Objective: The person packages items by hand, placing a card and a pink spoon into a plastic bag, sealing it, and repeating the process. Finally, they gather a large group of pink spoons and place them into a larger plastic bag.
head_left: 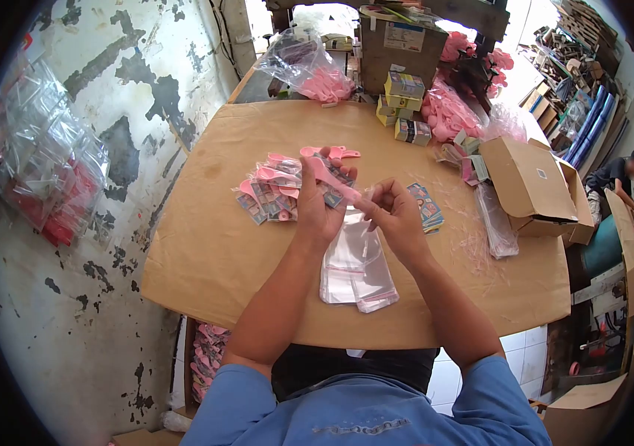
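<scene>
My left hand is closed around a pink measuring spoon, with a small printed card showing by its fingers. Close to the spoon's lower end is my right hand, its fingers drawn together; what they pinch is too small to make out. Under both hands lie clear plastic bags in a stack. A pile of pink spoons packed with printed cards spreads beside my left hand. Several loose printed cards rest right of my right hand.
On the brown-covered table, an open cardboard box stands at the right, beside more plastic bags. Small yellow boxes and heaped pink spoons are at the back. Another person sits far right.
</scene>
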`<state>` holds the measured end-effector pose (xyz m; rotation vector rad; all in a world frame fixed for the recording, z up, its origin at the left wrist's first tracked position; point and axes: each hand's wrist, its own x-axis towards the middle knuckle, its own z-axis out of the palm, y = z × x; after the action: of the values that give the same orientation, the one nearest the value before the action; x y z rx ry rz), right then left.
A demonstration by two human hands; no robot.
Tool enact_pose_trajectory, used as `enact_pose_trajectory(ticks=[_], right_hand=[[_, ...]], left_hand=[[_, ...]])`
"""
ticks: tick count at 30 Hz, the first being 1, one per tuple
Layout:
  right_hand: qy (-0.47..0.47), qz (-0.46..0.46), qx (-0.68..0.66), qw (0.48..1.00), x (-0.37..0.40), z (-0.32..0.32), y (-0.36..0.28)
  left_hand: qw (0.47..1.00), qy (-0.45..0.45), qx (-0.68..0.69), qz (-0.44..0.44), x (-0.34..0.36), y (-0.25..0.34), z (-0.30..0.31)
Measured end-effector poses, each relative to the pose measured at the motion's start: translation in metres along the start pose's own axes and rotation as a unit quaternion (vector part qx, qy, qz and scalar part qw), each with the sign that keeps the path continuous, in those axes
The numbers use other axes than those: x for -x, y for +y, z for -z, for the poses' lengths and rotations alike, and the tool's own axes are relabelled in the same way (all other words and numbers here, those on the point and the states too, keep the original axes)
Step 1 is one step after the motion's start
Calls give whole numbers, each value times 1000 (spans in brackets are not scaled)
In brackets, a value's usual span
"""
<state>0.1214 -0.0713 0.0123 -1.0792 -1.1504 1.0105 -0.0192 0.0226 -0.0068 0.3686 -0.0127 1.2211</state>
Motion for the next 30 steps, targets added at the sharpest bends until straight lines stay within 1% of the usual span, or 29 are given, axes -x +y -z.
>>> enact_pose_trajectory(ticks=[2,5,8,9,11,14,17,18,19,21,22,24,25,26,27,29,30], right_hand=[[48,56,115,991,-3,3,10],[85,78,145,983,0,2,6],[134,186,185,956,2,-4,-1],[97,231,236,939,1,0,-2],[18,315,332,889,-2,14,-5],[-114,333,249,902,-3,29,-21],[-55,244,72,966,-4,41,-14],[-30,238,112,964,-10,44,-14],[-22,264,210,941,-11,44,-14],[-1,308,398,864,-11,40,-18],[-12,311,417,854,-10,36,-18],[-33,313,455,833,-5,28,-17],[-41,327,432,839,-6,28,-14],[-49,341,411,844,-10,30,-8],[-57,355,389,848,-13,32,-7],[-67,353,295,885,-17,41,-15],[-72,352,246,900,-17,45,-17]], left_hand=[[999,-5,-18,34,4,-3,-3],[997,7,-34,68,4,-7,2],[994,21,-67,82,5,-6,2],[993,24,-82,85,4,-5,0],[991,47,-67,101,2,-2,2],[990,65,-56,114,-2,5,9],[989,51,-58,129,-6,10,13],[988,37,-56,136,-3,11,5],[988,22,-55,144,-2,11,0],[983,-20,-70,166,-1,8,-1],[980,-40,-78,178,0,7,-1],[974,-43,-78,209,2,2,-5],[970,-44,-77,225,4,-1,-8],[967,-50,-110,226,7,-2,-12],[963,-48,-102,244,7,-2,-9],[956,-44,-88,276,5,0,2],[960,-11,-146,240,5,2,-1]])
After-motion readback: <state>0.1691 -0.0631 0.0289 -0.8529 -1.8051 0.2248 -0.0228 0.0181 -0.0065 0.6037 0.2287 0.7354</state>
